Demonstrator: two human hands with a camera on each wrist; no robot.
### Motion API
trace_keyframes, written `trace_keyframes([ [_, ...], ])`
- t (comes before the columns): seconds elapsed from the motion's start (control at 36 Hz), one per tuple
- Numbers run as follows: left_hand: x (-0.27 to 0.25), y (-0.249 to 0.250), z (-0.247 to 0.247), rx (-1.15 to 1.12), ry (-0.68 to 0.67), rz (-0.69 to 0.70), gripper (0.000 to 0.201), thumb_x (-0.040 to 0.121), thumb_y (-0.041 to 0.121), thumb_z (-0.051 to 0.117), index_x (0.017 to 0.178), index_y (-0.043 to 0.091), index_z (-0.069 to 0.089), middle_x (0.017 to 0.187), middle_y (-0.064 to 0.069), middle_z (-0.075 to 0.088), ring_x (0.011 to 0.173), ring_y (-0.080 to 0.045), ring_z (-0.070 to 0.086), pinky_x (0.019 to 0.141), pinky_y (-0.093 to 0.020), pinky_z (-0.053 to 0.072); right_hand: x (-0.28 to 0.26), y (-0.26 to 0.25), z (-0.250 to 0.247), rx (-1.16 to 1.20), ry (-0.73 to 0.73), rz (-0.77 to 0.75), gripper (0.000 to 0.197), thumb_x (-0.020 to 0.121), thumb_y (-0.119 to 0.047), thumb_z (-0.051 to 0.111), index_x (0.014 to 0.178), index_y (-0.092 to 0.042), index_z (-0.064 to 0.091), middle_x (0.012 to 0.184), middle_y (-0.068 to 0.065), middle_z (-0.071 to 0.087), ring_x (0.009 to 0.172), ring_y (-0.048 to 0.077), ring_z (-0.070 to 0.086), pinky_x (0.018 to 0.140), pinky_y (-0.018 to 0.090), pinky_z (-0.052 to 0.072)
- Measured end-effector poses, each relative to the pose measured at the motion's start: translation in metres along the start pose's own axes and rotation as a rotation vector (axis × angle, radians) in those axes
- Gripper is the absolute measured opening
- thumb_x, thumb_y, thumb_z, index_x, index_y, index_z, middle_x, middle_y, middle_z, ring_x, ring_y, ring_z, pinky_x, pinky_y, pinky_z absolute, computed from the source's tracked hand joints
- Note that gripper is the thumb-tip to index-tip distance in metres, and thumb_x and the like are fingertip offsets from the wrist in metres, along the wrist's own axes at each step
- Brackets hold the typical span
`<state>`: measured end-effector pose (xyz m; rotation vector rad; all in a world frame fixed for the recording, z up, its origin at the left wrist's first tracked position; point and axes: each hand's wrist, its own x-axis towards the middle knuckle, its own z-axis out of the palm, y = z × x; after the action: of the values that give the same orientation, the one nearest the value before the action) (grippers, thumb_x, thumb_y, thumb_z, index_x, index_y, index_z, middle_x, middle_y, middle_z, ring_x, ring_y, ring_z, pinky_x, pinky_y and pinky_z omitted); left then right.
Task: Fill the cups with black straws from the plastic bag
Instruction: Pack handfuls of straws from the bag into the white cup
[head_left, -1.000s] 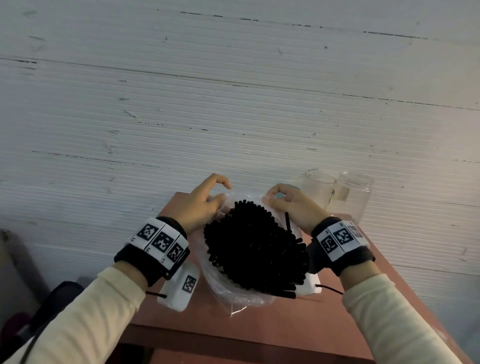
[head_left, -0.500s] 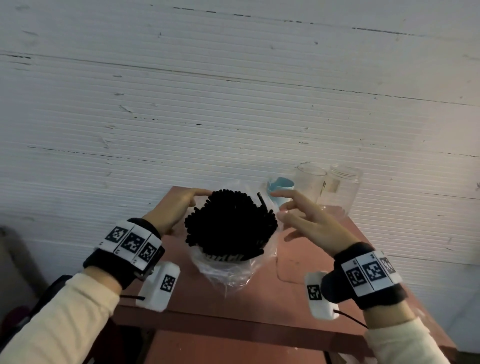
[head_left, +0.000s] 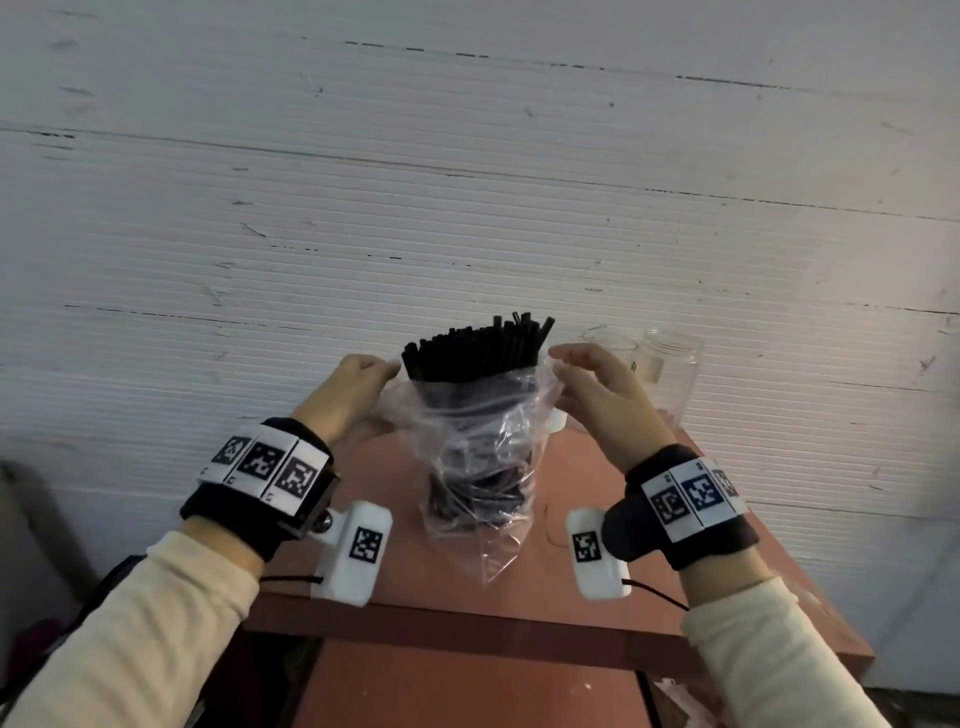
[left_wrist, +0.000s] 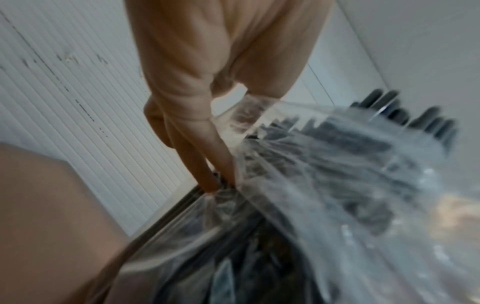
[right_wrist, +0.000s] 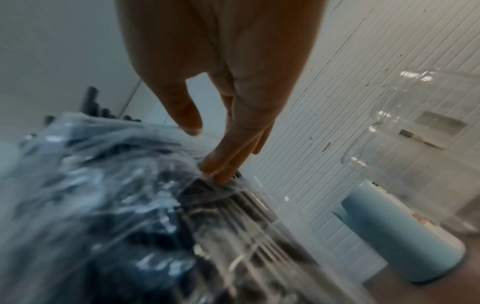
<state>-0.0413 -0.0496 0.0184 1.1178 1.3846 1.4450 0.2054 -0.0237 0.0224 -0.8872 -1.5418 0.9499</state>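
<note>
- Plastic bag (head_left: 480, 467) upright on red-brown table (head_left: 571, 597), clear and crinkled, mouth at the top, a loose bottom corner trailing toward 6 o'clock.
- Black straws (head_left: 475, 345) packed inside, standing on end, tips sticking out past the bag's mouth and leaning slightly toward 1 o'clock.
- Left hand (head_left: 350, 392) at 9 o'clock of the bag's mouth, thumb and fingers pinched on the plastic edge; in the left wrist view, fingers (left_wrist: 205, 164) drawn together, tips pressed into the film against the straws.
- Right hand (head_left: 597, 395) at 3 o'clock of the mouth, touching the plastic rim; in the right wrist view, fingertips (right_wrist: 223, 164) laid close together on the film, thumb (right_wrist: 187, 115) held apart just above the plastic. Cannot tell from that view whether the film is pinched or only pressed.
- Both hands at about the same height, straws between them.
- Two clear jars (head_left: 670, 364) at 2 o'clock of the bag, near the table's far right corner, close to each other, partly hidden behind the right hand; a label visible on one.
- Pale blue cup (right_wrist: 397, 236) in the right wrist view, standing on the table just beside the jars; mostly hidden in the head view.
- Black wristbands (head_left: 260, 483) with white square-coded markers on both wrists, a white camera block (head_left: 356, 551) hanging under each.
- Cream sleeves (head_left: 135, 639) on both forearms.
- White ribbed wall (head_left: 467, 208) behind the table, scuffed with dark marks.
</note>
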Motion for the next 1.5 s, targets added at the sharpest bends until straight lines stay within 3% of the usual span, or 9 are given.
trace_keyframes([
  [0.22, -0.008, -0.013, 0.003, -0.255, -0.169, -0.082, 0.043, 0.089, 0.007, 0.047, 0.131, 0.014, 0.049, 0.088, -0.003, 0.05, 0.068, -0.015, 0.055, 0.067, -0.03, 0.053, -0.011, 0.01, 0.0, -0.292, -0.173, 0.069, 0.044, 0.095, -0.022, 0.056, 0.138, -0.021, 0.045, 0.123, -0.012, 0.054, 0.099, -0.002, 0.058, 0.078, 0.009, 0.046],
  [0.44, -0.009, -0.025, 0.008, -0.031, -0.217, -0.005, 0.08, 0.087, -0.013, 0.056, 0.151, 0.027, 0.03, 0.146, -0.002, 0.045, 0.117, -0.027, 0.059, 0.106, -0.047, 0.043, -0.011, 0.022, 0.001, -0.508, -0.201, 0.124, 0.053, 0.097, -0.025, 0.054, 0.146, -0.022, 0.036, 0.148, -0.001, 0.041, 0.133, 0.016, 0.041, 0.102, 0.029, 0.037],
  [0.64, -0.008, -0.032, 0.009, -0.044, -0.229, 0.034, 0.084, 0.084, 0.008, 0.071, 0.151, 0.031, 0.025, 0.157, -0.008, 0.028, 0.135, -0.024, 0.044, 0.11, -0.047, 0.039, -0.012, -0.009, 0.008, -0.296, -0.022, -0.078, 0.043, 0.103, -0.024, 0.037, 0.146, -0.022, 0.036, 0.151, -0.008, 0.035, 0.135, -0.001, 0.028, 0.107, 0.018, 0.02],
  [0.72, -0.009, -0.033, 0.014, -0.05, -0.226, 0.033, 0.107, 0.06, 0.028, 0.081, 0.151, 0.033, 0.025, 0.154, -0.008, 0.035, 0.136, -0.024, 0.042, 0.11, -0.048, 0.039, -0.01, -0.025, 0.018, -0.3, -0.048, -0.178, 0.048, 0.101, -0.041, 0.04, 0.147, -0.027, 0.036, 0.155, -0.011, 0.03, 0.141, 0.0, 0.021, 0.114, 0.023, 0.017],
  [0.83, -0.007, -0.035, 0.023, -0.1, -0.227, 0.045, 0.091, 0.08, 0.007, 0.075, 0.151, 0.031, 0.024, 0.149, -0.001, 0.042, 0.132, -0.019, 0.046, 0.105, -0.04, 0.042, -0.003, -0.03, 0.033, -0.526, -0.142, -0.256, 0.074, 0.083, -0.071, 0.039, 0.147, -0.035, 0.033, 0.157, -0.013, 0.025, 0.147, 0.004, 0.009, 0.116, 0.029, 0.01],
  [0.97, -0.008, -0.039, 0.028, -0.156, -0.245, 0.025, 0.087, 0.087, 0.001, 0.065, 0.151, 0.038, 0.019, 0.149, 0.0, 0.041, 0.133, -0.022, 0.044, 0.108, -0.041, 0.041, 0.011, -0.022, 0.036, -0.675, -0.103, -0.316, 0.044, 0.095, -0.053, 0.046, 0.133, -0.032, 0.055, 0.136, -0.01, 0.056, 0.132, 0.011, 0.043, 0.112, 0.037, 0.035],
  [1.14, -0.01, -0.038, 0.034, -0.254, -0.226, 0.008, 0.071, 0.095, 0.003, 0.052, 0.15, 0.035, 0.022, 0.138, -0.012, 0.052, 0.122, -0.025, 0.056, 0.091, -0.033, 0.049, 0.02, -0.016, 0.034, -0.57, -0.097, -0.505, 0.037, 0.098, -0.029, 0.053, 0.135, -0.032, 0.054, 0.134, -0.005, 0.054, 0.125, 0.005, 0.047, 0.104, 0.013, 0.032],
  [1.25, -0.009, -0.043, 0.036, -0.185, -0.232, 0.048, 0.074, 0.095, 0.007, 0.057, 0.148, 0.044, 0.022, 0.148, -0.002, 0.043, 0.133, -0.019, 0.045, 0.112, -0.043, 0.036, 0.02, -0.011, 0.034, -0.557, -0.082, -0.526, 0.032, 0.099, -0.03, 0.05, 0.13, -0.03, 0.06, 0.14, -0.007, 0.052, 0.131, 0.007, 0.045, 0.112, 0.03, 0.034],
  [1.5, -0.01, -0.049, 0.046, -0.122, -0.135, 0.173, 0.071, 0.087, 0.015, 0.069, 0.145, 0.039, 0.037, 0.136, 0.007, 0.055, 0.118, -0.006, 0.058, 0.1, -0.034, 0.049, 0.023, -0.012, 0.035, -0.79, -0.198, -0.5, 0.052, 0.087, -0.064, 0.038, 0.133, -0.045, 0.05, 0.14, -0.009, 0.052, 0.134, 0.015, 0.042, 0.111, 0.05, 0.031],
])
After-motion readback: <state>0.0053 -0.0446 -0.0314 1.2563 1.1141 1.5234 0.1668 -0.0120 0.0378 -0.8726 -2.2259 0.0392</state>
